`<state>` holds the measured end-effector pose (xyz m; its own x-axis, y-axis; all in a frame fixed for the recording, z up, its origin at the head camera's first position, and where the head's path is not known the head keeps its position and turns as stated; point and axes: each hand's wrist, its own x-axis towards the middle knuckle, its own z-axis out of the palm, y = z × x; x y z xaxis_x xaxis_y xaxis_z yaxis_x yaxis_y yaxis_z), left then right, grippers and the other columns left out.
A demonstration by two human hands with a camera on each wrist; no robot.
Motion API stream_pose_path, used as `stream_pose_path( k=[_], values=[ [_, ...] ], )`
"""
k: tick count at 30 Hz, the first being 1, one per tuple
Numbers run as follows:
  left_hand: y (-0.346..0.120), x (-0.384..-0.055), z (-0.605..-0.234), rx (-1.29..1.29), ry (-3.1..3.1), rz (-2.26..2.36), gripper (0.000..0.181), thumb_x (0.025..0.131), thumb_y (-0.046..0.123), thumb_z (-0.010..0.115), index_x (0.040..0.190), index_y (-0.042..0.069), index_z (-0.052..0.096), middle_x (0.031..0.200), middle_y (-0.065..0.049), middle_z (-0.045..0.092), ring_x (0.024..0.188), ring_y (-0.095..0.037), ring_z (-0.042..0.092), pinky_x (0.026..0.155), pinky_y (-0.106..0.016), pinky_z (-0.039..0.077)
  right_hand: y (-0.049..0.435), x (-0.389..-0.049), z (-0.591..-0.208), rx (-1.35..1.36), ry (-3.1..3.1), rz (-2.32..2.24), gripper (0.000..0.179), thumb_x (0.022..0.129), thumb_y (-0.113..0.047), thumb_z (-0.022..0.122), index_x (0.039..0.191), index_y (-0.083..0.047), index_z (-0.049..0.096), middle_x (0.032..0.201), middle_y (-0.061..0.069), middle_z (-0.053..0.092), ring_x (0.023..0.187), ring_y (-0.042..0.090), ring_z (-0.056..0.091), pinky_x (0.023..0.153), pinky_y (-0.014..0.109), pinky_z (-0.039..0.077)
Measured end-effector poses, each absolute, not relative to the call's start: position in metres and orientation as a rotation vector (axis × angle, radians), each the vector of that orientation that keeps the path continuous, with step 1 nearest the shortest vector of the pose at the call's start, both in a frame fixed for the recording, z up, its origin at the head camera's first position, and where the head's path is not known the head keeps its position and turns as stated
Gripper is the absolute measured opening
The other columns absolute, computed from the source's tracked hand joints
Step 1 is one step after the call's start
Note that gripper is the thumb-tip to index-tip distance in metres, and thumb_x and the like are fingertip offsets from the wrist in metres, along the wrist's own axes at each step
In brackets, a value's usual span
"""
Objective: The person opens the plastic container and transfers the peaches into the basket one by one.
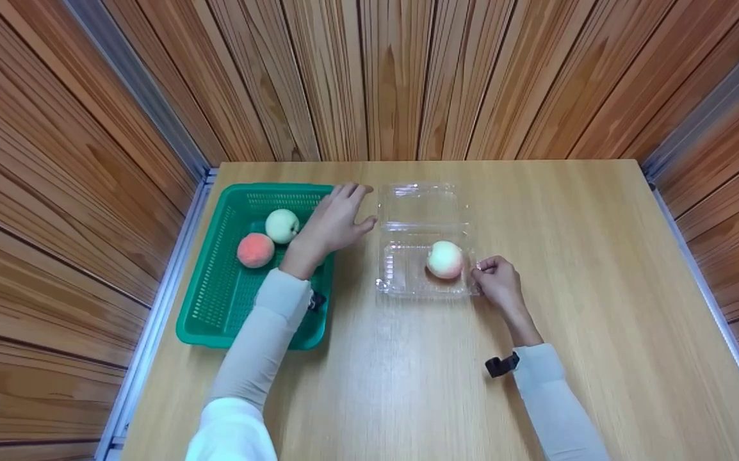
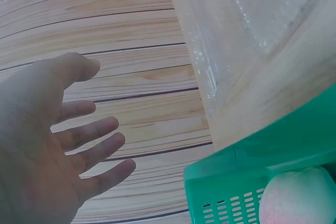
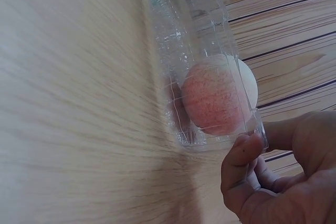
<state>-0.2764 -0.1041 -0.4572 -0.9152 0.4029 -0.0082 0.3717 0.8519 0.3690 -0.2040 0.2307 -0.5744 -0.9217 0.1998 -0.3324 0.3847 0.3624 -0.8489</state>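
Note:
A clear plastic clamshell box (image 1: 401,269) lies with its lid (image 1: 417,203) folded back on the table. Inside its base, toward the right, sits one pale pink-white peach (image 1: 444,260). My right hand (image 1: 499,280) pinches the box's right rim between thumb and curled fingers; the right wrist view shows the hand (image 3: 278,174) at that corner beside the peach (image 3: 218,95). Over the right rim of the green basket (image 1: 216,269), my left hand (image 1: 337,219) hangs with fingers spread and nothing in it. In the left wrist view this hand (image 2: 58,135) is relaxed, its fingers apart.
Two more peaches lie in the basket, one pale green-white (image 1: 282,226) and one pinkish red (image 1: 255,250). The wooden table (image 1: 574,256) is bounded by wood-plank walls (image 1: 389,83) at the back and sides. A black wrist device (image 1: 501,365) sits at my right cuff.

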Motion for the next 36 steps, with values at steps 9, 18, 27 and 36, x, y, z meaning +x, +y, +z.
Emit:
stream_pose_path(
  k=[9,18,27,36],
  values=[
    [-0.096,-0.276,-0.455,0.627,2.902,0.596,0.062,0.104,0.040,0.066,0.157,0.015,0.046,0.159,-0.012,0.051,0.147,-0.030,0.047,0.124,-0.050,0.041,0.231,-0.203,-0.575,0.544,2.452,-1.567,0.015,0.096,-0.008,0.063,0.107,0.001,0.058,0.079,0.000,0.059,0.062,0.008,0.058,0.053,0.020,0.047],
    [-0.090,-0.278,-0.455,0.716,2.891,0.609,0.061,0.105,0.041,0.064,0.157,0.015,0.047,0.159,-0.010,0.051,0.149,-0.029,0.046,0.125,-0.048,0.041,0.231,-0.202,-0.574,0.515,2.464,-1.596,0.015,0.096,-0.008,0.065,0.107,0.002,0.059,0.078,-0.002,0.059,0.061,0.006,0.057,0.052,0.020,0.046],
    [-0.080,-0.278,-0.456,0.750,2.868,0.610,0.062,0.104,0.042,0.067,0.157,0.016,0.047,0.159,-0.010,0.051,0.149,-0.029,0.046,0.123,-0.048,0.043,0.230,-0.201,-0.576,0.523,2.488,-1.580,0.015,0.096,-0.008,0.065,0.106,0.002,0.060,0.079,-0.001,0.058,0.062,0.006,0.056,0.053,0.020,0.046],
    [-0.074,-0.278,-0.458,0.801,2.851,0.600,0.062,0.103,0.041,0.067,0.156,0.015,0.049,0.159,-0.009,0.051,0.147,-0.028,0.048,0.121,-0.046,0.046,0.231,-0.202,-0.577,0.525,2.471,-1.572,0.016,0.097,-0.009,0.064,0.108,0.002,0.059,0.082,0.000,0.059,0.065,0.008,0.057,0.053,0.021,0.046]
  ],
)
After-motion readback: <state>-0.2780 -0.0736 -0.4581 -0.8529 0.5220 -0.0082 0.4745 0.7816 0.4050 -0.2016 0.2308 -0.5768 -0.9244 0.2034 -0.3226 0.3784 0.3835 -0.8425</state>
